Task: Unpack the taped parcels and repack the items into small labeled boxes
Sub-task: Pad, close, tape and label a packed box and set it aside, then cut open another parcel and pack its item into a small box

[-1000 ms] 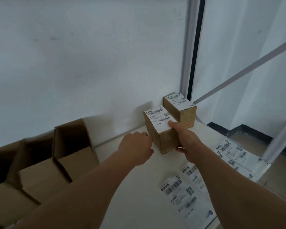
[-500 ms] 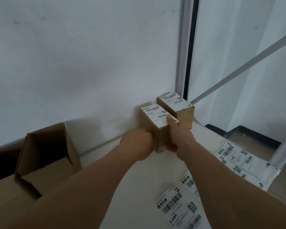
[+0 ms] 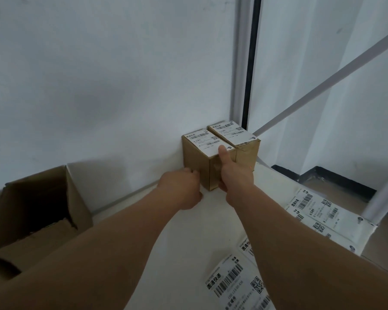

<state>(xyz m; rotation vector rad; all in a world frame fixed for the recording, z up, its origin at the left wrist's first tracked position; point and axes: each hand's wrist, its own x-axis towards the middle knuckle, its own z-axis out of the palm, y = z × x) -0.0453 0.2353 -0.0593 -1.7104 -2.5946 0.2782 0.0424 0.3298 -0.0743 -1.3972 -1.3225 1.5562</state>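
Cardboard box [image 3: 198, 162], labelled, at counter [image 3: 177, 238] far right corner, against wall, touching second labelled box [image 3: 244, 148]. Right hand [image 3: 234, 173] clamps it, thumb on label; left hand [image 3: 180, 189] fingers curled, touching its left face. Two packed; spare labels [image 3: 235, 285] near edge suggest more left. Open carton [image 3: 38, 211] left; middle free.
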